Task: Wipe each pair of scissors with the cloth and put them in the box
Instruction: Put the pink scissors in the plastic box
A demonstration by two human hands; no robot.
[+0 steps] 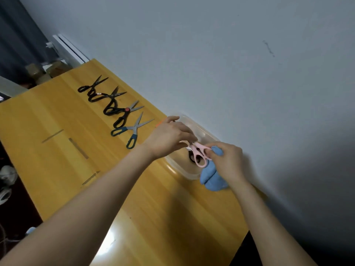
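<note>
Pink-handled scissors [199, 155] hang over the clear plastic box [194, 124] by the wall. My left hand [170, 136] pinches their blade end, which its fingers hide. My right hand [226, 160] holds the blue cloth [212, 179] and touches the pink handles with its fingertips. A dark pair of scissors [192, 157] lies inside the box under the pink ones. On the wooden table [57, 121] lie a blue-handled pair [132, 129], a black pair with a red pivot [123, 113] and two more black pairs [101, 92] in a row.
The table stands against a pale wall on the right. Its near-left edge drops to a dark floor with white objects [6, 181]. A curtain and boxes [36, 72] sit beyond the far end. Strips of tape [77, 147] mark the tabletop.
</note>
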